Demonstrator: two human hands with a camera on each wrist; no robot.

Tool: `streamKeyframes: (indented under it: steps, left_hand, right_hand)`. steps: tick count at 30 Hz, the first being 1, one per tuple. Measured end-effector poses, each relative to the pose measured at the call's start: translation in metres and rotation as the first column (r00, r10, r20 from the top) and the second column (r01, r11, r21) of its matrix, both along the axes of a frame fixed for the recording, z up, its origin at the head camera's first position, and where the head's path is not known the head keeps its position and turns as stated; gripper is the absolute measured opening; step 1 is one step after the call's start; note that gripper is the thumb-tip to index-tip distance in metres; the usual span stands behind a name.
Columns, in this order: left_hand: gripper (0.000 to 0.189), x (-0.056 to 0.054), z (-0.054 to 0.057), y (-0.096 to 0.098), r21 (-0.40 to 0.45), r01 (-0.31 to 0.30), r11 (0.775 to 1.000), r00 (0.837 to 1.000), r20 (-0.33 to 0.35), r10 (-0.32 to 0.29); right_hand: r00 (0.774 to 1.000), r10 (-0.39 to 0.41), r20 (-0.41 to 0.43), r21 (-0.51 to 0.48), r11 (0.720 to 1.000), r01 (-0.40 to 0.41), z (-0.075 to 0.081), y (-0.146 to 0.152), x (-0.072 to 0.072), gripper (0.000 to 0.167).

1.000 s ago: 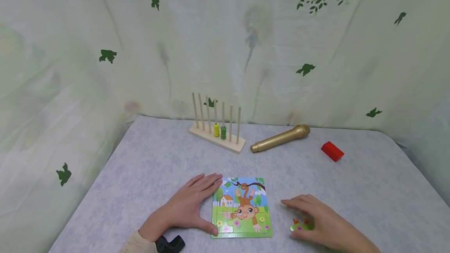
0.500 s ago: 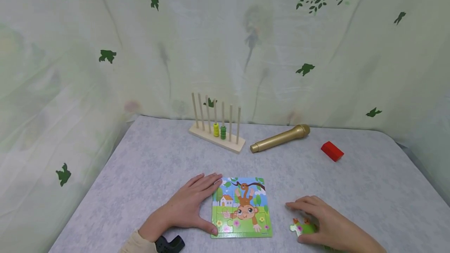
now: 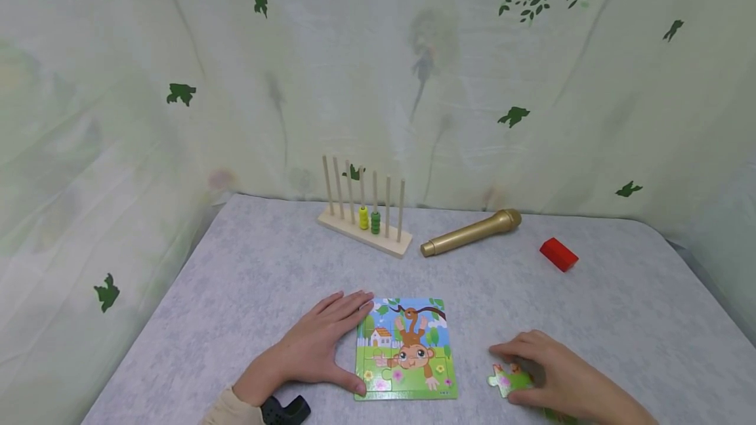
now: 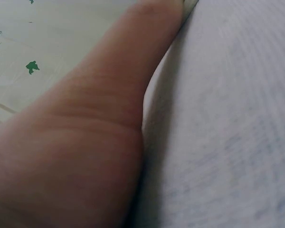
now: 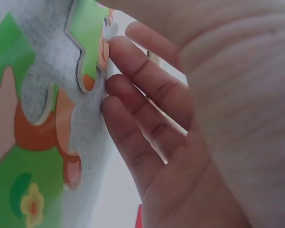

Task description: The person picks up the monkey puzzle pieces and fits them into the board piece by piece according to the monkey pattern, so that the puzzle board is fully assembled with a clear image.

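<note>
A monkey jigsaw puzzle [image 3: 407, 349] lies on the grey-covered table. Along its left side rests my left hand [image 3: 313, 346], fingers spread, fingertips at the upper left corner and thumb at the lower left one. In the left wrist view only a close stretch of hand [image 4: 95, 114] shows. To the right of the puzzle a loose green jigsaw piece [image 3: 508, 380] lies between the forefinger and thumb of my right hand [image 3: 561, 372], whose fingers arch loosely beside it. A second jigsaw piece [image 5: 42, 161] lies nearer the wrist, mostly hidden under the hand in the head view.
Behind the puzzle stands a wooden peg abacus [image 3: 366, 233] with yellow and green beads on two pegs. A gold toy microphone [image 3: 472, 233] and a red block [image 3: 558, 254] lie to its right. A printed curtain [image 3: 378, 84] hangs behind the table [image 3: 266, 248].
My right hand has drawn back to the right and slightly down, uncovering more of the loose jigsaw piece, which stays almost in place. The left hand and the puzzle have not moved.
</note>
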State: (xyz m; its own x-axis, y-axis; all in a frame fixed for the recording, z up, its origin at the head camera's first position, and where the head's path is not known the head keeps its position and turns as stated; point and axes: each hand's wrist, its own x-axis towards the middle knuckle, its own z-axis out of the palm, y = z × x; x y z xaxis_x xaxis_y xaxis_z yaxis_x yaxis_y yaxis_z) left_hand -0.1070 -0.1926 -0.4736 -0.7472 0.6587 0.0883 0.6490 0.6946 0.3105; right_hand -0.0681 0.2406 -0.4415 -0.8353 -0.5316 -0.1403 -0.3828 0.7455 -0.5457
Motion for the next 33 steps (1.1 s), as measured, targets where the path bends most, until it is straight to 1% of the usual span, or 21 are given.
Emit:
streamKeyframes:
  steps: [3, 5, 9, 11, 13, 20, 24, 31, 33]
  left_hand:
    - [0.129, 0.000, 0.000, 0.000, -0.001, 0.000, 1.000, 1.000, -0.003, 0.000]
    - [0.129, 0.000, 0.001, 0.001, 0.000, -0.002, 1.000, 1.000, -0.002, 0.002]
    - [0.129, 0.000, 0.001, 0.001, 0.004, -0.005, 1.000, 1.000, 0.009, 0.005]
    - [0.129, 0.000, 0.001, 0.001, 0.002, -0.006, 1.000, 1.000, 0.011, 0.006]
    - [0.128, 0.000, 0.001, 0.001, 0.000, -0.007, 1.000, 1.000, 0.011, 0.007]
    - [0.129, 0.000, 0.001, 0.001, -0.001, -0.005, 1.000, 1.000, 0.008, 0.005]
    - [0.129, 0.000, 0.001, 0.001, -0.006, -0.005, 1.000, 1.000, 0.001, 0.005]
    - [0.129, 0.001, 0.002, 0.001, -0.002, -0.006, 1.000, 1.000, 0.004, 0.006]
    - [0.128, 0.001, 0.002, 0.001, -0.001, -0.004, 1.000, 1.000, 0.005, 0.004]
  right_hand:
    - [0.999, 0.028, -0.023, -0.025, 0.999, -0.029, 0.000, 0.002, -0.001, 0.054]
    - [0.999, 0.037, -0.017, -0.047, 0.998, -0.038, 0.000, 0.003, -0.001, 0.048]
    - [0.999, 0.030, 0.012, -0.058, 0.998, -0.029, 0.000, 0.003, -0.001, 0.040]
    - [1.000, 0.026, 0.005, -0.050, 0.998, -0.026, 0.000, 0.002, -0.001, 0.037]
    - [1.000, 0.012, 0.008, -0.038, 0.999, -0.012, 0.000, 0.002, 0.000, 0.037]
    - [0.999, 0.037, -0.037, -0.051, 0.998, -0.038, 0.000, 0.000, -0.001, 0.035]
    - [0.999, 0.031, -0.035, -0.054, 0.998, -0.032, 0.001, -0.002, -0.002, 0.035]
    - [0.994, 0.025, -0.102, -0.050, 0.998, -0.031, 0.003, -0.006, -0.002, 0.031]
    - [0.994, 0.020, -0.109, -0.038, 0.999, -0.024, 0.005, -0.007, -0.002, 0.032]
